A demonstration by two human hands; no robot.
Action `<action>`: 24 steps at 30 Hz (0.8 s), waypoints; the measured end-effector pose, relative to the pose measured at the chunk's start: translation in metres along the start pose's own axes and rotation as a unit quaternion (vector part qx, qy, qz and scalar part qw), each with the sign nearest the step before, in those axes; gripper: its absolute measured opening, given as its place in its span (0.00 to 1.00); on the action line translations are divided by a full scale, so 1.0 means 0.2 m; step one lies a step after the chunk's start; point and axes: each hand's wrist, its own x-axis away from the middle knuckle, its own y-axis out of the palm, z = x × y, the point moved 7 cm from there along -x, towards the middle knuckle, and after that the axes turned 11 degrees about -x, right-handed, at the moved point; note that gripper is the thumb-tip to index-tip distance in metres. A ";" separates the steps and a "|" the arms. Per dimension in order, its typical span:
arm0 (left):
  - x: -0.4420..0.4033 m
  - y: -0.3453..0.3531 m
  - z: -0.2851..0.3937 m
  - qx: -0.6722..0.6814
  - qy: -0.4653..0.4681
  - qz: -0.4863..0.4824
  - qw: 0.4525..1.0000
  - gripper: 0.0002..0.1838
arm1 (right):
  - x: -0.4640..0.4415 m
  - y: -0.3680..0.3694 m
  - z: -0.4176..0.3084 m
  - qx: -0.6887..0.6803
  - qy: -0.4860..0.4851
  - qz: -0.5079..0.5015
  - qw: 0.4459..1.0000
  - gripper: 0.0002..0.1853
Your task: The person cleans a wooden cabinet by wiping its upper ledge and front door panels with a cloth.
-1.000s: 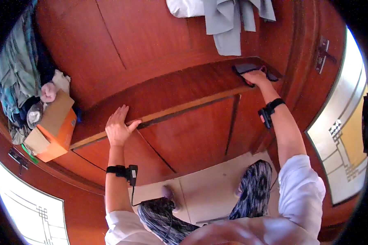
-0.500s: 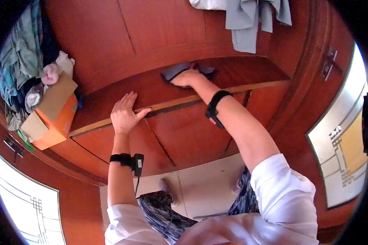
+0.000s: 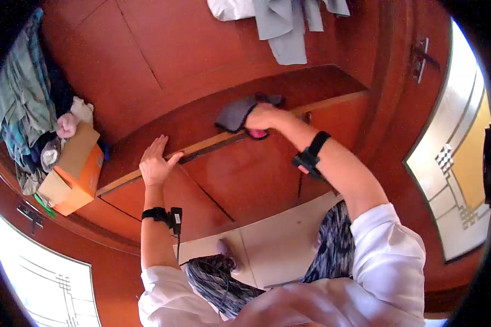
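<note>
A dark grey cloth (image 3: 234,113) with a black border and a pinkish-red part lies on the reddish-brown wooden shelf (image 3: 193,117). My right hand (image 3: 263,117) grips it near the shelf's front edge, its fingers partly hidden by the cloth. Part of the cloth hangs just past that edge. To the left, my left hand (image 3: 157,163) rests on the shelf's front edge, palm down, with fingers stretched out and thumb apart. It holds nothing.
At the shelf's left end stands an open orange cardboard box (image 3: 73,174) with clothes and a pink fluffy item. Garments (image 3: 24,103) hang beside it. Grey cloth (image 3: 286,38) hangs at the back. Doors with glass panels flank both sides; tiled floor (image 3: 267,248) lies below.
My right hand has drawn the cloth toward the shelf's front edge, and more of its pinkish-red part shows. My left hand stays on the edge. The whole view has shifted somewhat.
</note>
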 end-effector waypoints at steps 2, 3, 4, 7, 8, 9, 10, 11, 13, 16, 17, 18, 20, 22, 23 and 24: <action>0.00 -0.02 0.01 0.002 0.003 -0.003 1.000 0.37 | 0.03 -0.07 0.37 -0.023 0.018 0.032 0.999 0.24; 0.00 -0.02 0.01 0.006 0.000 -0.006 1.000 0.37 | 0.18 -0.18 0.44 -0.020 0.077 0.028 0.996 0.26; -0.01 -0.01 0.01 0.007 0.004 -0.008 1.000 0.37 | 0.35 -0.31 0.50 -0.014 0.135 0.023 0.990 0.28; 0.00 0.01 0.00 0.001 0.006 -0.002 1.000 0.37 | 0.56 -0.50 1.02 -0.066 0.186 0.189 0.962 0.23; 0.00 0.00 0.00 -0.010 0.010 0.000 1.000 0.38 | 0.72 -0.59 1.08 -0.057 0.278 0.139 0.949 0.21; 0.00 0.00 0.00 -0.022 0.013 0.001 1.000 0.38 | 0.78 -0.60 1.14 -0.094 0.278 0.032 0.955 0.21; 0.00 0.02 -0.01 -0.029 0.007 -0.004 1.000 0.39 | 0.82 -0.64 1.18 -0.068 0.298 0.037 0.952 0.22; 0.01 0.03 -0.01 -0.024 0.004 -0.009 1.000 0.39 | 0.87 -0.67 1.21 -0.068 0.292 0.069 0.951 0.23; 0.01 0.02 -0.01 -0.026 0.012 0.010 1.000 0.39 | 0.88 -0.69 1.22 -0.028 0.322 0.158 0.933 0.25; 0.00 0.00 -0.01 -0.021 0.015 0.031 0.999 0.38 | 0.87 -0.68 1.14 0.022 0.300 0.246 0.921 0.26; 0.00 0.01 -0.01 -0.018 0.016 0.041 0.999 0.38 | 0.85 -0.67 1.11 0.036 0.289 0.262 0.920 0.27; 0.01 0.01 0.00 -0.035 0.017 0.044 0.998 0.37 | 0.81 -0.63 1.10 0.026 0.284 0.229 0.931 0.27; 0.01 -0.01 0.02 -0.034 0.014 0.046 0.998 0.36 | 0.72 -0.54 1.01 0.024 0.245 0.230 0.941 0.26; 0.00 -0.01 0.02 -0.023 0.013 0.056 0.998 0.35 | 0.65 -0.45 0.82 0.025 0.202 0.258 0.944 0.24; 0.00 0.00 0.01 -0.022 0.005 0.042 0.999 0.35 | 0.63 -0.42 0.61 0.015 0.194 0.252 0.948 0.23; 0.00 0.00 0.01 -0.025 0.005 0.037 0.999 0.35 | 0.56 -0.35 0.52 -0.011 0.178 0.211 0.961 0.21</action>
